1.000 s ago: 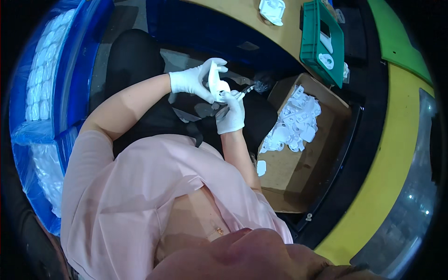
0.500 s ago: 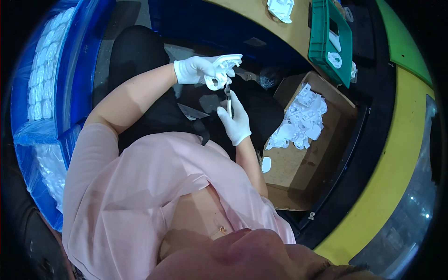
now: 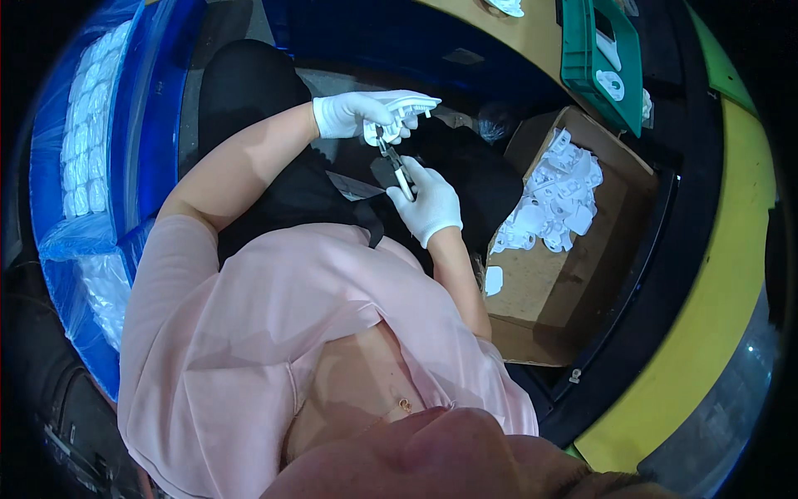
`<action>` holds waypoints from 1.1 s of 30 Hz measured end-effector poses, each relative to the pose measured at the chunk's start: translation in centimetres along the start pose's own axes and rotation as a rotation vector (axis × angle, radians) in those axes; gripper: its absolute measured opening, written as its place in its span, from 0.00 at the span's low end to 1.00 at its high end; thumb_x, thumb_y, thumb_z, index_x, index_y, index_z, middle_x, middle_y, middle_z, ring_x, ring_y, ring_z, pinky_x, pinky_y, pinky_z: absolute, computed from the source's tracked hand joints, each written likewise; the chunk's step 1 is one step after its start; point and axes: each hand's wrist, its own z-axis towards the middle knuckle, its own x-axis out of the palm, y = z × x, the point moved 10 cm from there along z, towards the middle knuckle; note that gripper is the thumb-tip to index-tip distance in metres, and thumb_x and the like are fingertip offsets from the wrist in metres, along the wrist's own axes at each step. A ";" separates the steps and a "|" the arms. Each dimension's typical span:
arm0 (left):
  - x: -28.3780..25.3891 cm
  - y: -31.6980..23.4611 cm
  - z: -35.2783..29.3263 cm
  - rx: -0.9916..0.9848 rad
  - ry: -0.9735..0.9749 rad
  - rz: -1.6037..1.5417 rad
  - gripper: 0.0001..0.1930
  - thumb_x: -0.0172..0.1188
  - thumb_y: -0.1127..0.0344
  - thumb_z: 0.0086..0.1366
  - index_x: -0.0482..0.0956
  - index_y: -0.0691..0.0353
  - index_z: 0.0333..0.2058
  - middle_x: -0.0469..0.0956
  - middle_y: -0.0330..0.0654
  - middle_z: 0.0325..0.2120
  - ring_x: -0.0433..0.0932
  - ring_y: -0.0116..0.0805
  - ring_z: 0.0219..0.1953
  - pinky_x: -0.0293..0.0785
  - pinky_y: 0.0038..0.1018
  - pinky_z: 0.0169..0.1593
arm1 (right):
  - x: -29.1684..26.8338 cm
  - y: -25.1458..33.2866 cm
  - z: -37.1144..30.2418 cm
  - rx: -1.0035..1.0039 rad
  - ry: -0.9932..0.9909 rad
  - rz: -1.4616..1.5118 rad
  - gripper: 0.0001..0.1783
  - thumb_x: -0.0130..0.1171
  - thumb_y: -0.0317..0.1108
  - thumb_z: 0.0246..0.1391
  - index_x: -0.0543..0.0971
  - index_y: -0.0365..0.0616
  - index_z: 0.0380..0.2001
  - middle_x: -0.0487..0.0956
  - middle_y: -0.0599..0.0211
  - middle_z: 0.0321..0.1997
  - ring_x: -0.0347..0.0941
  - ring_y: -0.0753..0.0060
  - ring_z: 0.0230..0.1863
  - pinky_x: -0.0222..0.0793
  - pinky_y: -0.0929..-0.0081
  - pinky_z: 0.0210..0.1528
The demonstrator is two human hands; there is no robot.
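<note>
Filling the nearest part of the view, a pale pink top (image 3: 249,333) is lying in folds below both forearms. Beyond it, the gloved right hand (image 3: 430,204) is holding a slim plier-like hand tool (image 3: 393,161), its fingers curling around the pale handles. The tool's dark tip is pointing up and to the left, meeting the lower left end of a white moulded part (image 3: 407,105); whether it is biting into the plastic, I cannot tell. The gloved left hand (image 3: 349,115) is pinching that part, the fingers wrapping its left end and some fingertips showing beneath it, while the ribbed right end is jutting out past them, well above the right hand.

To the right, a cardboard box (image 3: 532,291) is standing beside the knee, holding a heap of similar white pieces (image 3: 553,191), with one flat white piece (image 3: 494,280) lying nearer. Farther off, a crumpled clear bag (image 3: 495,122) is resting near the box. A small pale label (image 3: 463,56) is sitting on a dark blue panel (image 3: 374,41), any writing being too small to read. Above, a bench (image 3: 532,37) is running toward a green tray (image 3: 582,83) that is carrying more white pieces (image 3: 611,85).
</note>
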 end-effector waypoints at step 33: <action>0.0 -0.1 -0.1 -0.012 -0.055 0.321 0.43 0.60 0.62 0.40 0.63 0.61 0.61 0.69 0.47 0.53 0.68 0.31 0.53 0.67 0.19 0.52 | 1.3 1.0 1.5 0.033 0.216 -0.222 0.24 0.59 0.36 0.49 0.72 0.49 0.52 0.77 0.50 0.37 0.76 0.47 0.40 0.72 0.58 0.44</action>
